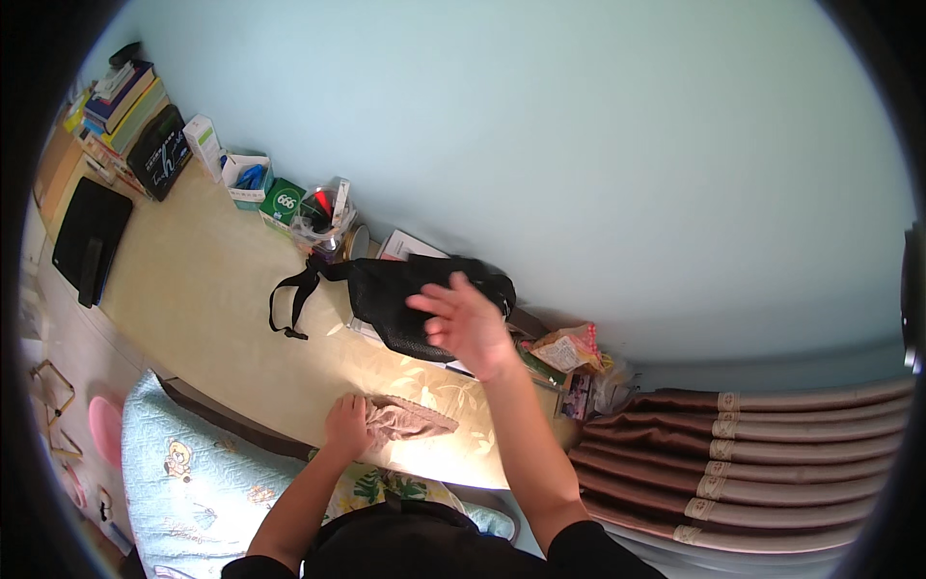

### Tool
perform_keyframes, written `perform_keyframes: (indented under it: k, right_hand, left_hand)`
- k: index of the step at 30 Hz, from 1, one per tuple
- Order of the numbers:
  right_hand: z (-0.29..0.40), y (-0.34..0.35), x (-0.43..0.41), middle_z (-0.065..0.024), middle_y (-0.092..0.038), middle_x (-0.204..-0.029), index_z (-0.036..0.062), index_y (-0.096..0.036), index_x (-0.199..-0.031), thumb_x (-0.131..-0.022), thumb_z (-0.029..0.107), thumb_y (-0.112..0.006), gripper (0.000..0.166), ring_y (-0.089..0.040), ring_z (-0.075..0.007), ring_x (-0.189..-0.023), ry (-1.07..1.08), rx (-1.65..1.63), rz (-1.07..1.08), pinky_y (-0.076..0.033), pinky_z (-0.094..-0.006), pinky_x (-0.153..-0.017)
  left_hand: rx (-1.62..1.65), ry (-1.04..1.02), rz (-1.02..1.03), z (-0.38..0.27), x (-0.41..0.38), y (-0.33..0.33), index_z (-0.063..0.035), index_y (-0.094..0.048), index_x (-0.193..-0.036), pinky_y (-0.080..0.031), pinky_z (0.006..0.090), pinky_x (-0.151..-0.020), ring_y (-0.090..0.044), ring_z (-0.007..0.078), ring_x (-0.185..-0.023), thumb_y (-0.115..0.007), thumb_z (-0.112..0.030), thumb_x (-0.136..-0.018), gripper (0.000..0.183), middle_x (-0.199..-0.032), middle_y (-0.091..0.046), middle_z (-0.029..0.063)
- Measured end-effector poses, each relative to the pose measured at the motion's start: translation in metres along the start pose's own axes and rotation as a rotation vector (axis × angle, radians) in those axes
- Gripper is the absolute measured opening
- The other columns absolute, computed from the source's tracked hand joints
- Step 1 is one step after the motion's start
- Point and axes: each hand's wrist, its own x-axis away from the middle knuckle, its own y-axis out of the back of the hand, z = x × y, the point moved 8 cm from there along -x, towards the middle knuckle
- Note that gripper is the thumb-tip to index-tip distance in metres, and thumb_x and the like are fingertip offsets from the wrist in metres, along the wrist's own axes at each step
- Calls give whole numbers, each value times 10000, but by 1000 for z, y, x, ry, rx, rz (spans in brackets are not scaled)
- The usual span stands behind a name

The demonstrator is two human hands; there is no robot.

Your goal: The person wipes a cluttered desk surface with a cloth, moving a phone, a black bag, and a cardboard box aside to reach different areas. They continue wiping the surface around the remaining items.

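My left hand rests on the near part of the table, its fingers closed on the left end of a crumpled brown cloth. Above a black mesh-sided bag, my right hand is raised with its fingers apart, slightly blurred, and nothing shows in it. The bag lies over books or papers by the wall, and its black strap with a buckle trails left on the tabletop. Whether the right hand touches the bag is unclear.
Along the wall stand a clear plastic container, a green box, a tissue box and stacked books. A black tablet-like device lies at the far left. Snack packets and brown curtains are right.
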Motion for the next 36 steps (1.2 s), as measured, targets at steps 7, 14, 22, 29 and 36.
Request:
perform_keyframes:
  k: [7,14,22,29,36]
  right_hand:
    - [-100,-20,35,-53,-698,-969,28,-635,-1196,-992,293,-590,337,-613,-102,-766,-41,304,252,-508,-258,-685]
    - [-203,130,108,-1,-623,-807,66,-640,-949,-967,261,-623,197,-549,-98,-636,-247,37,-183,-454,-261,-599]
    - [-220,243,180,-3,-605,-762,71,-638,-916,-938,246,-630,177,-546,-111,-620,-225,-133,-332,-445,-280,-598]
    - [-204,371,242,-13,-618,-770,59,-650,-931,-938,197,-622,140,-563,-115,-667,-3,-194,-537,-449,-262,-590]
    - [-244,440,317,-8,-610,-749,65,-642,-934,-940,204,-628,139,-558,-118,-632,-29,-365,-607,-445,-259,-556]
  left_hand:
    - [162,-54,-130,-2,15,10,-102,-497,-1338,-447,489,-964,-507,403,-1146,-789,-267,-701,721,-1231,-514,195]
    - [-59,-260,-31,-44,52,-6,-107,-417,-1467,-278,597,-1137,-318,499,-1391,-705,-245,-798,742,-1543,-289,286]
    - [-187,-300,-210,-100,2,-49,-85,-432,-1452,-241,596,-1160,-275,498,-1418,-666,-196,-810,693,-1547,-299,274]
    - [-209,-525,-151,-236,-36,-151,-87,-480,-1423,-233,604,-1157,-278,476,-1426,-697,-279,-815,674,-1522,-340,255]
    - [-18,-677,60,-383,-21,-259,-92,-606,-1248,-231,576,-1167,-303,452,-1424,-698,-392,-810,538,-1507,-385,222]
